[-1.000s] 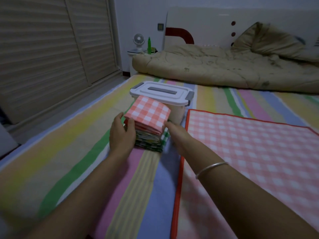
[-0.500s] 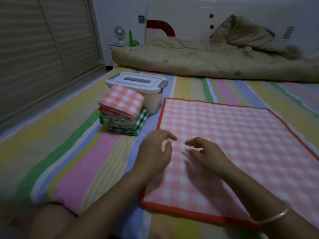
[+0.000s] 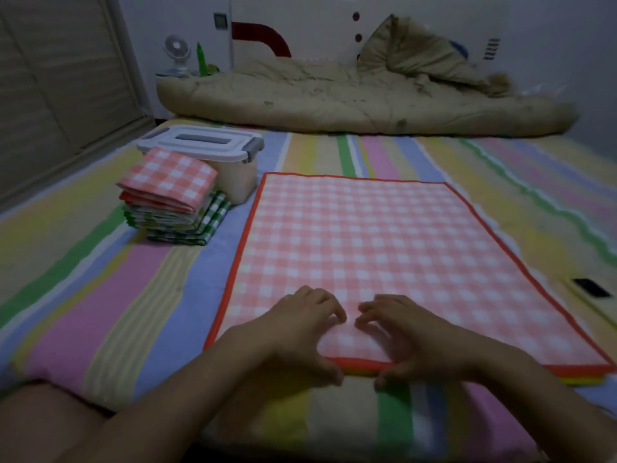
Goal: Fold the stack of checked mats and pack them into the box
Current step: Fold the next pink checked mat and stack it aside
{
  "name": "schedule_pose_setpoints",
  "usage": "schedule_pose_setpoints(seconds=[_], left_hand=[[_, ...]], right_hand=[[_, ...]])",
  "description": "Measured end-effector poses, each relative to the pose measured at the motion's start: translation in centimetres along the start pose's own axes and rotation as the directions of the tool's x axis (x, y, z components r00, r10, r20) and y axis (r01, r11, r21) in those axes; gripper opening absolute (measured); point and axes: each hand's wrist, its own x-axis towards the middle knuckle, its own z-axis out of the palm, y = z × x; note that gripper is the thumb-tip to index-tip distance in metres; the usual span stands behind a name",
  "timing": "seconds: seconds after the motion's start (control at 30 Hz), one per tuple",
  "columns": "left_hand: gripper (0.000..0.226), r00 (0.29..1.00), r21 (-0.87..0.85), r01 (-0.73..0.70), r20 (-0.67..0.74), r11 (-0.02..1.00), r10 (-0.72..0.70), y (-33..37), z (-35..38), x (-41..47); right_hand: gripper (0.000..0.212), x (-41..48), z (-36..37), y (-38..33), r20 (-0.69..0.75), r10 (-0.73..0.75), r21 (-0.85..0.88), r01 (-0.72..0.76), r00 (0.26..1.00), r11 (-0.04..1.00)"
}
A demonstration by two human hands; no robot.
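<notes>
A pink checked mat [image 3: 360,242] with a red border lies spread flat on the striped bed. My left hand [image 3: 300,335] and my right hand [image 3: 410,339] sit side by side at the middle of its near edge, fingers curled on top and thumbs below the red border, pinching it. Yellow and green edges of more mats [image 3: 581,381] peek out beneath its near right corner. A stack of folded mats [image 3: 173,202], pink on top and green checked below, stands to the left. Right behind it is the white box [image 3: 240,182] with its grey-latched lid closed.
A rumpled beige quilt [image 3: 350,101] and a pillow lie across the far end of the bed. A small fan [image 3: 177,55] and a green bottle [image 3: 201,60] stand at the back left. A dark flat object [image 3: 589,287] lies to the right of the mat. A slatted wardrobe door is at the left.
My hands left the folded stack by the box, moved right and back toward me over the spread pink mat, and now grip its near edge. The view shifted right.
</notes>
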Motion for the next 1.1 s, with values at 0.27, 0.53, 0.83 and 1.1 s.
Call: schedule_pose_setpoints(seconds=[0.27, 0.53, 0.83, 1.1], left_hand=[[0.035, 1.000, -0.280, -0.022, -0.020, 0.960, 0.017, -0.5, -3.1, -0.8], [0.036, 1.000, -0.094, -0.011, -0.001, 0.996, 0.011, 0.3, -6.9, -0.3], [0.031, 0.995, 0.146, 0.102, 0.002, 0.984, -0.103, -1.1, -11.4, 1.8], [0.022, 0.962, 0.123, 0.246, -0.154, 0.961, -0.226, -5.3, -8.3, 5.9]], right_hand=[[0.012, -1.4, -1.4, 1.5, -0.127, 0.108, 0.139, -0.090, 0.986, 0.986], [0.012, -1.5, -3.0, 0.3, -0.370, 0.088, -0.069, -0.122, 0.925, 0.990], [0.020, -0.2, -6.7, 0.3, -0.568, -0.028, -0.270, -0.154, 0.823, 0.950], [0.079, 1.6, -2.9, 3.4, -0.527, 0.236, -0.194, -0.386, 0.817, 0.902]])
